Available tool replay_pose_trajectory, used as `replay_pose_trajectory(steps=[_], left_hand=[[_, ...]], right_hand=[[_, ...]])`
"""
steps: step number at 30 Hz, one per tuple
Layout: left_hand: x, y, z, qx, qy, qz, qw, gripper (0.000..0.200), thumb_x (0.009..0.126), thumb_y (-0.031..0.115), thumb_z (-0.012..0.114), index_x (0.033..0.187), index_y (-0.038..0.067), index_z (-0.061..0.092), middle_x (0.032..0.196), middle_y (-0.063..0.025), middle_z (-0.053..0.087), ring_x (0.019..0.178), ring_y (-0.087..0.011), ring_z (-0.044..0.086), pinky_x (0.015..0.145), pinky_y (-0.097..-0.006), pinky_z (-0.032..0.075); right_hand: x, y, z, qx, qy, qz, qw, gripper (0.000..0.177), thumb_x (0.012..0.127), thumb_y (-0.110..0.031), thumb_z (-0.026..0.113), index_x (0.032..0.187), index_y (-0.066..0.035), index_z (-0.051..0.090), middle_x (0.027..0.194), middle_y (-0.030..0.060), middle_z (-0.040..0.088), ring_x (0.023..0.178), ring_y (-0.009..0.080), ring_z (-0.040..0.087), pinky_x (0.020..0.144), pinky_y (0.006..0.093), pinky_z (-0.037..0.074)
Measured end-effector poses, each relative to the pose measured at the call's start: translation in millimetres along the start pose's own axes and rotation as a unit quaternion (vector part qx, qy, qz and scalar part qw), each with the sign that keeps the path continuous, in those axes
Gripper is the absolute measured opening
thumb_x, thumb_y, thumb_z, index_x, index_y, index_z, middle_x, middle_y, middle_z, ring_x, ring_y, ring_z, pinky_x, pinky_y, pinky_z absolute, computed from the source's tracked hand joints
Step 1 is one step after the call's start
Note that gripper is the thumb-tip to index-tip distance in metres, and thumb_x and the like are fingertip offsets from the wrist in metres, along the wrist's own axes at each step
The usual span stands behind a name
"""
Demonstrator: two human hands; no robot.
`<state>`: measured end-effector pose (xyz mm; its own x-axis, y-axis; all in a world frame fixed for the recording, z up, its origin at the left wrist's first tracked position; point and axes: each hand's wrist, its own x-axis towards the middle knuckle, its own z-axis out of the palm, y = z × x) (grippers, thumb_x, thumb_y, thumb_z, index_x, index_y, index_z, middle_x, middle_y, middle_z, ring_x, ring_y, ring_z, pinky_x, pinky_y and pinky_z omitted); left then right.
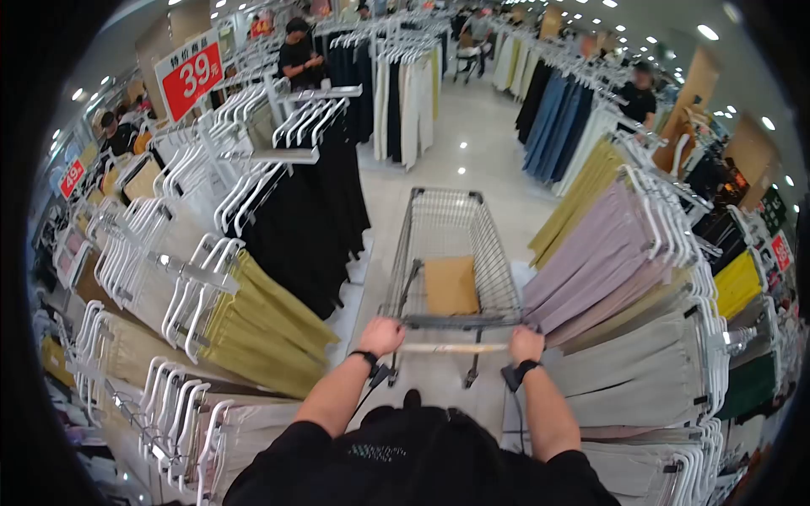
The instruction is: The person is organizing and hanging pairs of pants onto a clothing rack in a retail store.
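Observation:
Both of my hands are closed on the handle of a shopping cart (498,253). My left hand (381,336) wraps round the left end of the pale handle bar (451,347). Round its right end is my right hand (526,344). Each wrist has a dark band with a cable and a small dark device. The wire basket stretches out in front of me, and a flat brown cardboard piece (451,285) lies inside it.
Racks of hanging trousers line both sides: olive ones (261,325) and black ones (295,228) left, lilac ones (591,249) and grey ones (637,358) right. A tiled aisle (456,152) runs ahead. People stand among the racks farther off. A red price sign (191,76) hangs upper left.

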<state>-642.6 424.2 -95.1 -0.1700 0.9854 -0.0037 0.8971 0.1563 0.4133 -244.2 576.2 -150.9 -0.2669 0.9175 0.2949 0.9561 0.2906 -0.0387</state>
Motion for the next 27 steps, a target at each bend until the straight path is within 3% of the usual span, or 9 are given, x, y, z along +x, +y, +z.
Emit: replay_pose_trajectory(steps=[3, 5, 7, 16, 21, 23, 27], left_hand=[[43, 3, -2, -0.017, -0.022, -0.027, 0.999, 0.035, 0.094, 0.036, 0.059, 0.091, 0.008, 0.080, 0.099, -0.0191, 0.076, 0.102, -0.0406, 0.069, 0.094, -0.0517, 0.054], [67, 8, -8, -0.016, -0.023, -0.036, 0.999, 0.034, 0.094, 0.036, 0.060, 0.092, 0.009, 0.080, 0.099, -0.0177, 0.077, 0.103, -0.0399, 0.069, 0.094, -0.0511, 0.055], [86, 8, -10, -0.017, -0.025, -0.039, 0.999, 0.032, 0.093, 0.035, 0.061, 0.091, 0.009, 0.081, 0.099, -0.0170, 0.077, 0.103, -0.0391, 0.069, 0.094, -0.0509, 0.055], [177, 15, -14, -0.015, 0.009, -0.041, 0.999, 0.036, 0.095, 0.037, 0.061, 0.088, 0.008, 0.080, 0.091, -0.0181, 0.077, 0.098, -0.0404, 0.070, 0.094, -0.0497, 0.053], [240, 11, -7, 0.003, 0.006, -0.024, 1.000, 0.036, 0.095, 0.035, 0.059, 0.086, 0.007, 0.079, 0.087, -0.0209, 0.075, 0.091, -0.0416, 0.070, 0.091, -0.0522, 0.054], [256, 12, -13, 0.047, 0.035, 0.016, 0.998, 0.036, 0.095, 0.034, 0.058, 0.084, 0.007, 0.078, 0.086, -0.0217, 0.075, 0.088, -0.0421, 0.070, 0.090, -0.0540, 0.054], [292, 16, -13, 0.051, 0.006, -0.023, 0.998, 0.038, 0.096, 0.035, 0.056, 0.085, 0.006, 0.078, 0.089, -0.0211, 0.075, 0.093, -0.0418, 0.069, 0.091, -0.0538, 0.054]], right_hand=[[45, 6, 2, 0.005, -0.083, 0.026, 0.996, 0.033, 0.105, -0.031, 0.049, 0.095, -0.010, 0.073, 0.084, 0.0144, 0.076, 0.081, 0.0382, 0.073, 0.079, 0.0529, 0.052], [67, 11, 5, 0.021, -0.081, 0.026, 0.996, 0.033, 0.105, -0.032, 0.049, 0.099, -0.011, 0.073, 0.089, 0.0149, 0.077, 0.087, 0.0378, 0.074, 0.085, 0.0532, 0.051], [87, 11, 8, 0.019, -0.060, 0.020, 0.998, 0.029, 0.102, -0.028, 0.053, 0.091, -0.009, 0.072, 0.082, 0.0154, 0.076, 0.082, 0.0372, 0.074, 0.081, 0.0538, 0.052], [197, 21, 29, 0.042, -0.046, 0.002, 0.998, 0.029, 0.104, -0.027, 0.053, 0.090, -0.009, 0.071, 0.083, 0.0163, 0.075, 0.082, 0.0375, 0.073, 0.081, 0.0529, 0.051], [275, 22, 38, 0.070, -0.009, 0.004, 0.997, 0.029, 0.103, -0.026, 0.055, 0.087, -0.008, 0.070, 0.081, 0.0168, 0.073, 0.080, 0.0377, 0.071, 0.079, 0.0534, 0.050], [303, 22, 44, 0.060, -0.036, -0.020, 0.997, 0.028, 0.103, -0.025, 0.055, 0.087, -0.008, 0.071, 0.079, 0.0158, 0.073, 0.080, 0.0363, 0.072, 0.079, 0.0518, 0.050], [356, 22, 60, 0.117, -0.027, -0.024, 0.992, 0.030, 0.102, -0.027, 0.055, 0.087, -0.008, 0.071, 0.080, 0.0124, 0.074, 0.086, 0.0344, 0.071, 0.087, 0.0503, 0.048]])
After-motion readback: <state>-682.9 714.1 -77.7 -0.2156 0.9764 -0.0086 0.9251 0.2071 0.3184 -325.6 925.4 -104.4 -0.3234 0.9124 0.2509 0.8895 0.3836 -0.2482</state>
